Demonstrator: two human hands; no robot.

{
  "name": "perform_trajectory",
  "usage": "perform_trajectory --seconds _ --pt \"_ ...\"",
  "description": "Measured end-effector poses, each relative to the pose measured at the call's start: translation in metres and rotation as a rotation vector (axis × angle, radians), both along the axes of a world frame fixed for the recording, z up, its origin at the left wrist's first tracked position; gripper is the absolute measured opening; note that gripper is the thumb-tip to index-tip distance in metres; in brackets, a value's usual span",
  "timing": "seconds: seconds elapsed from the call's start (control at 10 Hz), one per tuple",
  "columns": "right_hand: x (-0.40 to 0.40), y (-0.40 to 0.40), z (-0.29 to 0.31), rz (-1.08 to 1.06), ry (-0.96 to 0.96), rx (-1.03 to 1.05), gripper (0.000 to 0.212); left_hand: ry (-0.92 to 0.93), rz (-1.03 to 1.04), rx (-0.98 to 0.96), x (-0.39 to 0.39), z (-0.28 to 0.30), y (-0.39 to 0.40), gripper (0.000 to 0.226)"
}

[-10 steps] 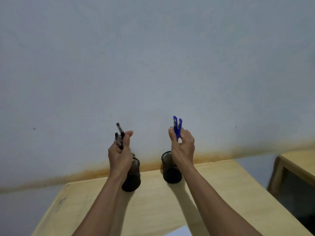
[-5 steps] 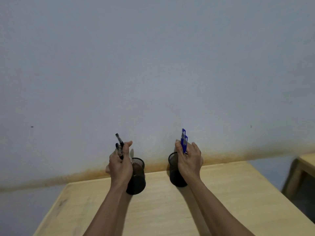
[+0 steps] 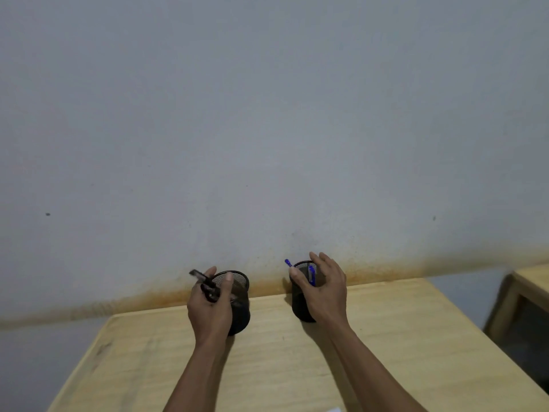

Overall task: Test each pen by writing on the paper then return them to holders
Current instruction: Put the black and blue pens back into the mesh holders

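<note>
Two black mesh holders stand at the table's far edge by the wall. My left hand (image 3: 211,307) grips a few black pens (image 3: 205,285), tilted to the left, just in front of the left holder (image 3: 239,292). My right hand (image 3: 325,289) cups the mouth of the right holder (image 3: 298,307) with thumb and fingers spread apart. Two blue pens (image 3: 311,275) stand inside that holder, splayed, and one tip leans out to the left past my thumb. A white corner of the paper (image 3: 335,409) shows at the bottom edge.
The wooden table (image 3: 401,352) runs from the wall towards me. A pale wall with an orange stain line rises right behind the holders. Part of a second wooden piece of furniture (image 3: 531,281) stands at the far right, across a gap.
Both hands came down from raised positions to the holders. The blue pens dropped into the right holder and my right fingers spread. The black pens tilted left, still gripped.
</note>
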State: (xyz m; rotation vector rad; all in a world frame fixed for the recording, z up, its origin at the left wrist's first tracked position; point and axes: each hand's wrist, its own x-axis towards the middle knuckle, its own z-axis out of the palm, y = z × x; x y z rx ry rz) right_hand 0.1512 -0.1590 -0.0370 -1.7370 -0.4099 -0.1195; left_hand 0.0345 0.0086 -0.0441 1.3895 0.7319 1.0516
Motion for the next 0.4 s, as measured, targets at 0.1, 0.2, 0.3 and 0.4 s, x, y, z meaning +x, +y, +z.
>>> perform_trajectory --seconds 0.1,0.2,0.3,0.4 --pt "-0.001 -0.002 -0.001 -0.004 -0.022 0.020 0.083 0.003 0.002 0.019 -0.003 0.005 -0.001 0.061" --pt "-0.002 -0.004 0.003 0.002 -0.023 0.019 0.095 -0.013 -0.001 0.006 -0.007 0.009 -0.001 0.078" --pt "-0.002 -0.006 0.006 0.021 -0.029 0.025 0.100 -0.033 -0.015 0.010 -0.009 0.011 0.000 0.087" --pt "-0.006 -0.010 0.009 0.030 -0.018 0.024 0.105 -0.010 -0.001 0.025 -0.015 0.012 0.000 0.089"
